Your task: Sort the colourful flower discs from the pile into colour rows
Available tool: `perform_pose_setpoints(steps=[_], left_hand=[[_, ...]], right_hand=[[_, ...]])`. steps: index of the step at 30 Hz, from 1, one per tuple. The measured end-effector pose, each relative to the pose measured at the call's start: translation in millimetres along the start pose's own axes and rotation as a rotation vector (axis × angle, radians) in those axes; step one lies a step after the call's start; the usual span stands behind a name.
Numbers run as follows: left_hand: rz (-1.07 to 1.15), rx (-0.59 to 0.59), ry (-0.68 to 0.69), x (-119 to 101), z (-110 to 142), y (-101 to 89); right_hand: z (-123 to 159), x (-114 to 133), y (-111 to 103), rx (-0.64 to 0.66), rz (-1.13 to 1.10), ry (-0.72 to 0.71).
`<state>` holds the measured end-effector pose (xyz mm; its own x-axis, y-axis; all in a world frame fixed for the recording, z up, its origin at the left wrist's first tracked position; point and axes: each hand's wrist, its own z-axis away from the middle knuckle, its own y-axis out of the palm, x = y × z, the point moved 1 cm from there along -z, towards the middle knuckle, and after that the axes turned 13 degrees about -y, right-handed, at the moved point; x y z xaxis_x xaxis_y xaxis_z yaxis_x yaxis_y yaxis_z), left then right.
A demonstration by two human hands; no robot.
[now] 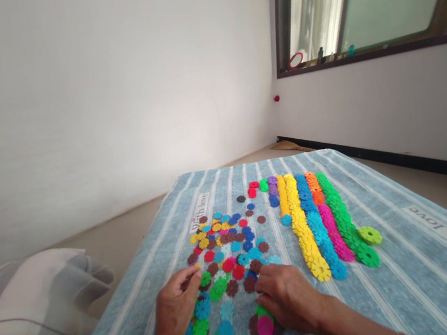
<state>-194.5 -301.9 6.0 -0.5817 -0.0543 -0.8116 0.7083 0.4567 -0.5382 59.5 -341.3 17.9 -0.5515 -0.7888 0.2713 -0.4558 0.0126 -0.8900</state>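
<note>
Your left hand [176, 306] and right hand [288, 297] curl over scattered, multicoloured, flower-shaped plastic discs [218, 289]; whether either pinches one is unclear.

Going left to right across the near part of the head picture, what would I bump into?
White-and-grey cloth, left hand, right hand, long yellow row of toothed plastic discs, blue row, magenta row, green row.

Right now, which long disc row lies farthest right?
The green row, just right of the magenta row, with a lime disc beside its near end.
</note>
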Motion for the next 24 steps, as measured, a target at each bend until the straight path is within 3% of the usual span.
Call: perform_pose_setpoints(steps=[9, 16, 24], left_hand=[[0.002, 0.004, -0.077, -2, 4, -2.4], [0.002, 0.011, -0.072, 0, 4, -1.2], [0.027, 0.014, -0.087, 2, 6, 0.3]], right_hand=[[-17, 7, 26, -0.023, 0.037, -0.014], [-9, 0, 36, -0.15, -0.005, -0.049], [-3, -17, 34, -0.321, 0.03, 0.007]])
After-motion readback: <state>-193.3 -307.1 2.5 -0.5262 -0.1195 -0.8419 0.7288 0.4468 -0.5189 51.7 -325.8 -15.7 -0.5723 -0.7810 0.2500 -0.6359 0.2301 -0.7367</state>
